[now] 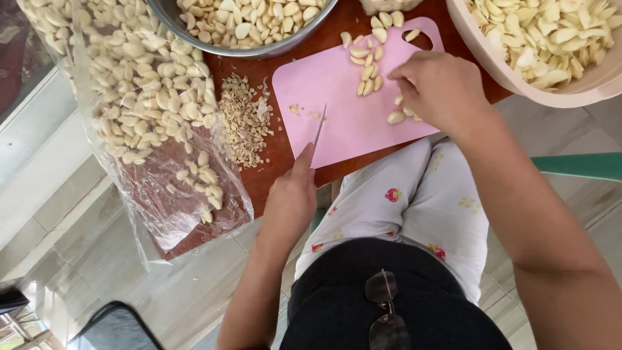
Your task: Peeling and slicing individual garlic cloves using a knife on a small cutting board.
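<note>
Head view: left hand (291, 194) grips a knife (319, 131) on the pink board (337, 97); right hand (437, 87) pinches garlic cloves (396, 116) (metal bowl (259, 45) upper centre, bag (129, 97) left).

At eleven o'clock I see a clear plastic bag (139, 110) of peeled cloves spilling over the brown bench (285, 159). A steel bowl (246, 29) sits at twelve, a beige bowl (551, 81) at one. Sunglasses (387, 311) hang at six; green chair rail (576, 165) at three.
</note>
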